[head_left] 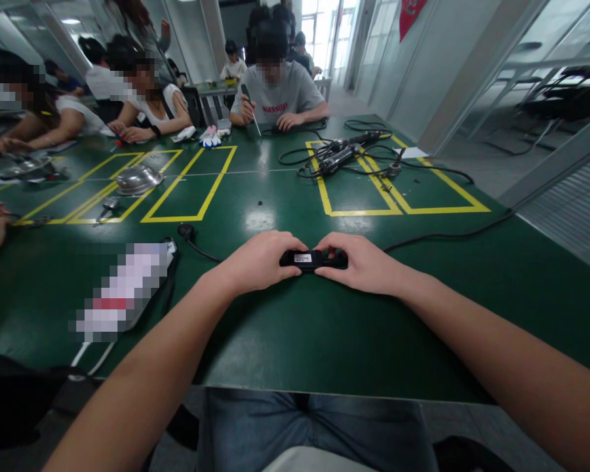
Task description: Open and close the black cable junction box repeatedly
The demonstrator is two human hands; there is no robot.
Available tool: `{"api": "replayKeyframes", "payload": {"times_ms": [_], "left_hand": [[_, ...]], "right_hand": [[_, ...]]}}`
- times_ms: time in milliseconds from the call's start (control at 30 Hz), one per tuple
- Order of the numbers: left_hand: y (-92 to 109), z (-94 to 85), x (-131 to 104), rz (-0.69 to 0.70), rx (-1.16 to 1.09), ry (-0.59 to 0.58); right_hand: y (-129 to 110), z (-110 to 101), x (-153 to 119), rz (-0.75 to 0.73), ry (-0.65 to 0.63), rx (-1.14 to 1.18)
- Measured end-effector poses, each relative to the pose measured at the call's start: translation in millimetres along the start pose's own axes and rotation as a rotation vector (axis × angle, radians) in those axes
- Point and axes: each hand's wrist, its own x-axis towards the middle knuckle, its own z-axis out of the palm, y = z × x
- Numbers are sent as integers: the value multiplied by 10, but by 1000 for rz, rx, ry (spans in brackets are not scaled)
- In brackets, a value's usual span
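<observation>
A small black device (303, 258) with a white label is held just above the green table (275, 334), in front of me. My left hand (263, 261) pinches its left end between thumb and fingers. At the right end, my right hand (356, 262) grips the black part that continues from the labelled piece. A black cable (442, 235) runs off to the right from behind my right hand. Another cable, ending in a black plug (186, 231), comes out on the left behind my left hand.
A pixelated pale object (122, 288) with white cords lies at the left. Metal tools with tangled cables (339, 157) are at the back right. A metal bowl (138, 179) sits at the back left. Across the table, a person (280, 98) holds a screwdriver.
</observation>
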Motion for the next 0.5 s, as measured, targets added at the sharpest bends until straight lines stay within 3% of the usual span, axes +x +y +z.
{"api": "replayKeyframes", "payload": {"times_ms": [400,500], "left_hand": [[-70,42,-6,21,-104,31],[-103,53,-5,23,-237,40]], "right_hand": [[22,11,1,-8,-6,9],[21,27,-10,26,13,56]]}}
